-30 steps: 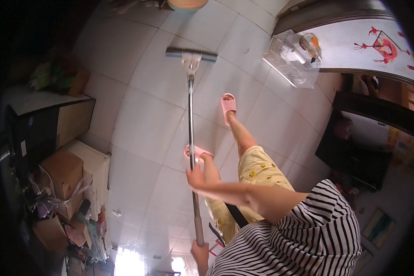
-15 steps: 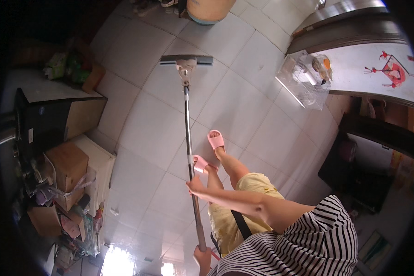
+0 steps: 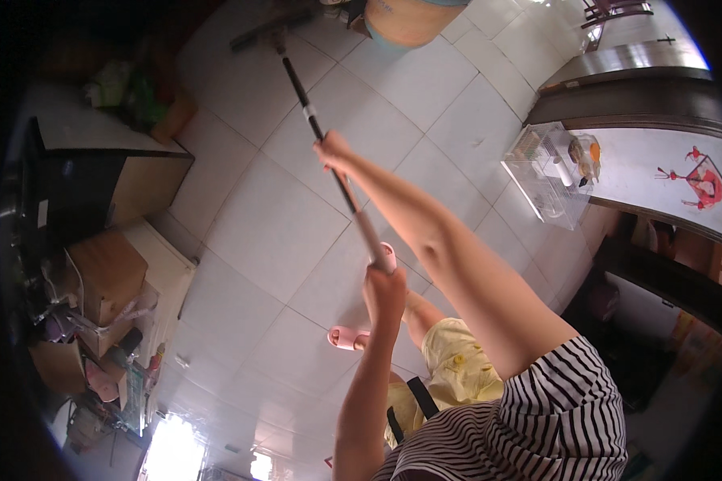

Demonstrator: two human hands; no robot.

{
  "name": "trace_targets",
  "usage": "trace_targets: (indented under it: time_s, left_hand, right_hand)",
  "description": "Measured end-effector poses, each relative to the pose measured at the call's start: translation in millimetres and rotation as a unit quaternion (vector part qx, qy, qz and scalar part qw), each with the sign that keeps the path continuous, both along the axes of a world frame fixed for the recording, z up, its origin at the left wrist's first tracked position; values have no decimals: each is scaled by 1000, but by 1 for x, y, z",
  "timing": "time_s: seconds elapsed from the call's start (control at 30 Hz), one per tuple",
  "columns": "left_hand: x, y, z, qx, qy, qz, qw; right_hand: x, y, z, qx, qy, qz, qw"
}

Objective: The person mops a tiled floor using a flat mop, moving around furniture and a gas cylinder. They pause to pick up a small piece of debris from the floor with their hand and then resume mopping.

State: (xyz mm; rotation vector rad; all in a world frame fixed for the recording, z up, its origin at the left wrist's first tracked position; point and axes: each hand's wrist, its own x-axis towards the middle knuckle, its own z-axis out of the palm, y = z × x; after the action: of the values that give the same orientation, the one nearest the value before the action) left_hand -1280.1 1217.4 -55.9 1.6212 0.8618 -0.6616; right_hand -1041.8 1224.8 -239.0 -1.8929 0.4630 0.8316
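My right hand [image 3: 331, 150] grips the middle of a long mop pole [image 3: 297, 86]. My left hand [image 3: 383, 289] holds the thicker grip at its near end. The flat mop head [image 3: 251, 38], slightly blurred, is far from me on the white tiled floor [image 3: 257, 208], beside a large beige tub [image 3: 405, 18]. Beneath the pole are my feet in pink slippers [image 3: 344, 337], one partly hidden behind my left hand.
On the left stand a dark cabinet [image 3: 80, 184] and piled cardboard boxes [image 3: 108, 272]. A wire cage [image 3: 541, 188] sits against the right wall near a white panel with red decorations [image 3: 634, 160]. A dark television [image 3: 626, 321] is at the right.
Both hands have pushed forward, sending the mop head up and leftward toward the tub and the dark corner. The view has shifted, bringing more of the tub and upper right doorway into sight.
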Motion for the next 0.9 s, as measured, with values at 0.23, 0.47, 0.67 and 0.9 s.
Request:
trace_targets:
  time_s: [0.23,0.47,0.67,0.9]
  left_hand:
    - [-17,32,14,-76,31,-43,996]
    - [-184,64,-23,-5,11,-179,984]
    - [-352,135,46,76,163,-131,975]
    - [-554,158,83,-7,430,-13,903]
  right_hand:
    - [-23,7,4,-11,3,35,999]
    - [-168,5,6,-44,3,-27,999]
    - [-373,54,45,-39,100,-45,993]
    - [-591,65,72,-3,-69,140,988]
